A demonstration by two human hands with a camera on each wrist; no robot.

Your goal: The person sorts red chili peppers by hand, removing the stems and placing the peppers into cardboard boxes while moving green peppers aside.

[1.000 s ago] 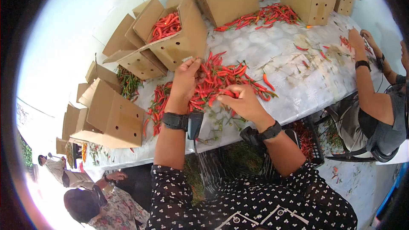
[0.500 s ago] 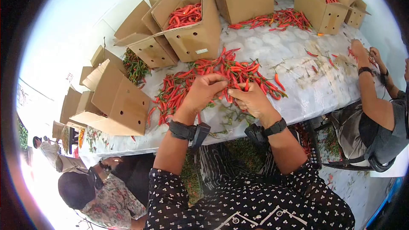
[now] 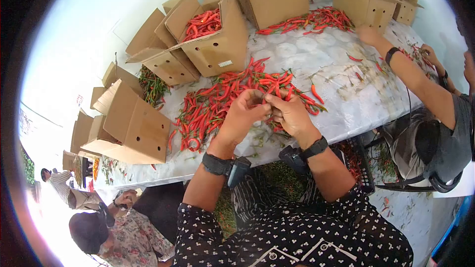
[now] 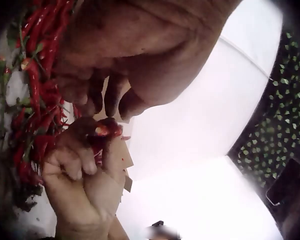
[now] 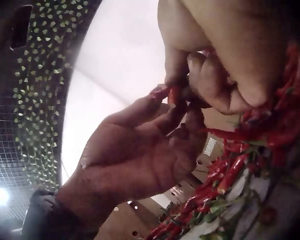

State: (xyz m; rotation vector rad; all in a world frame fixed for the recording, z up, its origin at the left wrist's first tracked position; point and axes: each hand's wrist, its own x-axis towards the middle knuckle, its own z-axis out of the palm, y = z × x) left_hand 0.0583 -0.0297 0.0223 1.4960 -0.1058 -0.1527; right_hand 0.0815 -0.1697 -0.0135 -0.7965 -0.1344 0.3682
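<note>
In the head view, the left hand (image 3: pixel 241 117) and right hand (image 3: pixel 298 117) meet at the front edge of a pile of red chillies (image 3: pixel 203 111) with green stems. Between their fingertips, in the right wrist view, sits a small red chilli (image 5: pixel 174 95); the left hand (image 5: pixel 135 152) pinches it from below and the right hand (image 5: pixel 230 50) from above. Seen from the left wrist, the chilli's pale end (image 4: pixel 101 131) shows at the curled fingers of the right hand (image 4: pixel 82 182), under the left hand (image 4: pixel 140 55). Fingers hide most of the chilli.
Cardboard boxes (image 3: pixel 136 123) stand left and behind, one holding red chillies (image 3: pixel 203 23). Another chilli heap (image 3: pixel 321 20) lies farther back. Stem scraps (image 3: pixel 341 79) litter the table. A person's arm (image 3: pixel 415 76) reaches in at right; another person (image 3: pixel 133 232) is at lower left.
The hands were apart over the pile, then came together at its front edge, where they remain. The neighbour's arm at right has reached farther left toward the back boxes.
</note>
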